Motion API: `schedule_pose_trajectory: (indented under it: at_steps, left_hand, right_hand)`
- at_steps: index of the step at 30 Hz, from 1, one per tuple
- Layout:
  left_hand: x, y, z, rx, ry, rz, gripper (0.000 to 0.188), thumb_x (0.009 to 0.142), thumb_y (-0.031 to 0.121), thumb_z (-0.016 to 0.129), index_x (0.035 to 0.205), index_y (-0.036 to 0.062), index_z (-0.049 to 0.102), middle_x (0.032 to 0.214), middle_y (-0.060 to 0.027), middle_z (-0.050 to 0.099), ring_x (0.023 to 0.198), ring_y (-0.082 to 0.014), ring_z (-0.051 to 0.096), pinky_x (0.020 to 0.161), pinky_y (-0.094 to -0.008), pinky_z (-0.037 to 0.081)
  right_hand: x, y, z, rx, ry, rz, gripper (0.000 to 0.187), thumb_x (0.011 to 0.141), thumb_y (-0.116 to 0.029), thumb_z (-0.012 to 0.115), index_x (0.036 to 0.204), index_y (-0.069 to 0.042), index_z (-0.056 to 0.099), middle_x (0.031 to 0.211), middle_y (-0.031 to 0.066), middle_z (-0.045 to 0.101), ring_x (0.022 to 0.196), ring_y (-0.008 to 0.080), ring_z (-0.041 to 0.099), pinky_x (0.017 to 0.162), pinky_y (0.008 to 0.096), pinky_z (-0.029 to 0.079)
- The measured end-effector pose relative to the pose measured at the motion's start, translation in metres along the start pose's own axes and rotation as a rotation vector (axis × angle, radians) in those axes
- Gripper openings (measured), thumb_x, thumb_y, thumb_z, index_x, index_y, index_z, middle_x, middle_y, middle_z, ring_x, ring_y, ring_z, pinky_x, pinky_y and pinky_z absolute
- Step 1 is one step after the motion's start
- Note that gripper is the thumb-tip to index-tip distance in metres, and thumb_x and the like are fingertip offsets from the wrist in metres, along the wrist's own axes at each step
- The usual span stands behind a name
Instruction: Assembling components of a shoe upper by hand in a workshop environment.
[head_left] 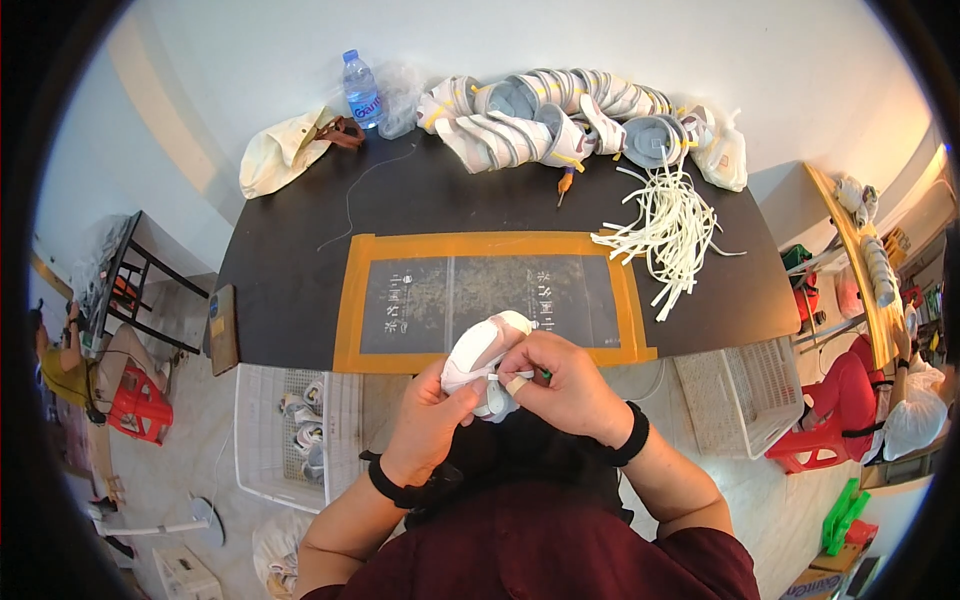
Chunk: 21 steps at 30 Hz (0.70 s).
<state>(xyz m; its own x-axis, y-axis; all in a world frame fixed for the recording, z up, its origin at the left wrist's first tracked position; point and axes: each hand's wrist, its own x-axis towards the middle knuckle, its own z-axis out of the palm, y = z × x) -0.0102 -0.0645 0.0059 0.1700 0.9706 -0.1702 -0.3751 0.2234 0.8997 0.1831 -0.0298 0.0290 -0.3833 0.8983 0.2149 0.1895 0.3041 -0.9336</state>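
Just past my body, over the near table edge, my left hand (432, 425) is closed round a white and pale pink shoe upper (482, 350). It is curled into a loop, its rounded end pointing away from me. My right hand (560, 385) is closed at its right side, thumb and fingers pinching what looks like a thin white lace against the upper. A tan band wraps one of its fingers. The fingertips partly hide the lace. On the table at the right lies a loose bundle of similar white laces (668, 225).
Nested shoe uppers (520, 125) line the table's back, with an orange-handled awl (566, 183) before them. A water bottle (362, 90) and cream cloth bag (283, 153) stand back left. An orange-taped mat (490, 295) lies ahead; baskets (738, 400) flank me. People sit at both sides.
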Motion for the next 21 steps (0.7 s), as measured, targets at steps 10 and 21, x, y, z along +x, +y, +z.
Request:
schedule_pose_trajectory:
  at_steps: [10, 21]
  left_hand:
    - [-0.007, 0.004, 0.004, -0.026, -0.011, 0.058, 0.028, 0.09, 0.009, 0.068, 0.116, 0.0018, 0.061, 0.101, 0.0003, 0.065, 0.088, -0.0061, 0.059, 0.078, -0.0233, 0.048]
    - [-0.006, 0.003, 0.009, 0.105, 0.138, 0.184, 0.026, 0.09, 0.007, 0.067, 0.114, -0.0002, 0.061, 0.102, -0.0017, 0.065, 0.091, -0.0073, 0.06, 0.081, -0.025, 0.049]
  right_hand:
    - [0.001, -0.005, 0.002, -0.029, -0.011, -0.015, 0.009, 0.081, -0.006, 0.069, 0.086, -0.005, 0.063, 0.084, 0.0028, 0.056, 0.071, 0.0127, 0.051, 0.062, 0.027, 0.043]
    - [0.001, -0.01, 0.007, -0.074, 0.069, -0.084, 0.014, 0.084, -0.004, 0.063, 0.095, -0.003, 0.054, 0.093, 0.0106, 0.054, 0.081, 0.0249, 0.056, 0.07, 0.034, 0.047]
